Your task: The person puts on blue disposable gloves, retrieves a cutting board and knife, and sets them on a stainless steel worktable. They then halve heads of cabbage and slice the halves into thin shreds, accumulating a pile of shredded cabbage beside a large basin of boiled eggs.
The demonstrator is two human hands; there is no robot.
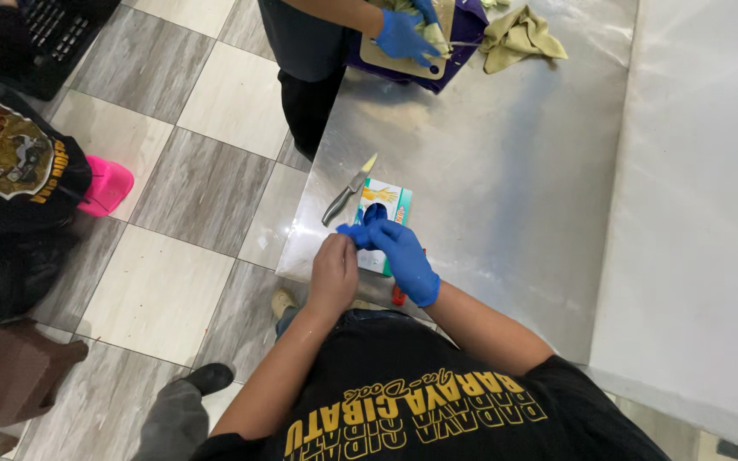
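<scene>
Watch that the thin blue glove (357, 234) doesn't tear if you tug too hard, since your bare left hand (333, 271) pinches it shut just above the glove box (383, 205) beside the knife (348, 189), while your gloved right hand (403, 256) curls closed on the same piece.

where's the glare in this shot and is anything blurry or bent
Head view: soft glare washes the steel table, strongest toward its far end; the knife and glove box stay fairly sharp; the bare left hand and gloved right hand look slightly soft; wide-lens distortion slants the floor tiles and table edges.
</scene>
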